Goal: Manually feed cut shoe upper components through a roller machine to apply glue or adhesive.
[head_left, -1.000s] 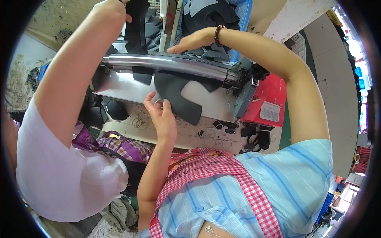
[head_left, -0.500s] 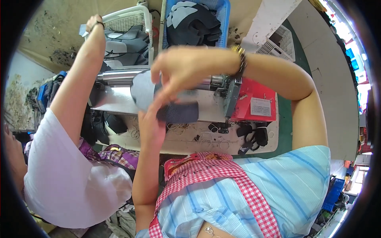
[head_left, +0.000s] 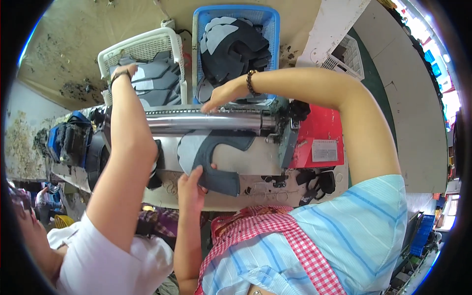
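Observation:
A curved, U-shaped dark grey shoe upper piece [head_left: 223, 183] with a scalloped light grey patch lies on the machine's metal plate [head_left: 265, 157]. Its near arm overhangs the plate's front edge. My left hand [head_left: 191, 192] pinches that piece at its near left side, thumb on top. Its far edge reaches the shiny steel roller [head_left: 206, 121]. Above the roller's back edge, my right hand [head_left: 226, 94] hangs with fingers stretched downward, and no piece shows in it. Behind it, a blue basket [head_left: 195, 54] holds a pile of similar dark grey pieces.
At left, a co-worker's hand [head_left: 126, 72] reaches over a white basket [head_left: 172, 37] of grey pieces, the arm crossing the machine's left end. A red machine housing [head_left: 322, 123] flanks the roller on the right. Black scraps [head_left: 322, 182] and thread lie on the table.
My right hand has moved up and away from the piece to above the roller. The piece now lies flat on the plate. The co-worker's arm has shifted right and nearer.

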A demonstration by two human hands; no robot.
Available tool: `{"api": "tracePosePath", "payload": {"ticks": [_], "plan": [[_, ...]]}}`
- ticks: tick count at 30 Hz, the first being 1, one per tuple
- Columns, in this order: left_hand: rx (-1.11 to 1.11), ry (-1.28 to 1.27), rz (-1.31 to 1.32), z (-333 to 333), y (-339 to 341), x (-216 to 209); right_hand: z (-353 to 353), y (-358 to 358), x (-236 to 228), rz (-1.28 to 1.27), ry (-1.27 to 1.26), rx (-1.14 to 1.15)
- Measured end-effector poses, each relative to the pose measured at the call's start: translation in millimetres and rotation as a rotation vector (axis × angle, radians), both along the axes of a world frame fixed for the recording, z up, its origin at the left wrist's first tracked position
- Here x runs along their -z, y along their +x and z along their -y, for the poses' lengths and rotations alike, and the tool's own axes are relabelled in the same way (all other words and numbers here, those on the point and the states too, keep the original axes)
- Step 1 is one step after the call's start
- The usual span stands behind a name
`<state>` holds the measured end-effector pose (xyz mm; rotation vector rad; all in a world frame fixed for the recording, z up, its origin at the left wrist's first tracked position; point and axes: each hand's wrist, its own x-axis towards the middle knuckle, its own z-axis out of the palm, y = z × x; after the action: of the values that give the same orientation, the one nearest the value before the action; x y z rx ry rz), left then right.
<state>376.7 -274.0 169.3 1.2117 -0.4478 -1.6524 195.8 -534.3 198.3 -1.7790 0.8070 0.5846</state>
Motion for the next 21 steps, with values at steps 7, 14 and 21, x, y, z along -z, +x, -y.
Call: {"api": "tracePosePath", "payload": {"ticks": [7, 14, 21], "plan": [[-0.162, -0.022, 0.005, 0.0, 3.6, 1.4, -7.8, 33.9, -8.6, 0.065, -0.012, 0.231], [-0.019, 0.06, 0.289, -64.3, 8.3, -26.2, 67.2, -2.0, -38.2, 0.357, -0.334, 0.267], [-0.02, -0.043, 0.337, -63.5, -14.8, -32.3, 147.3, -67.5, -79.1, 0.377, -1.415, 0.342]]}}
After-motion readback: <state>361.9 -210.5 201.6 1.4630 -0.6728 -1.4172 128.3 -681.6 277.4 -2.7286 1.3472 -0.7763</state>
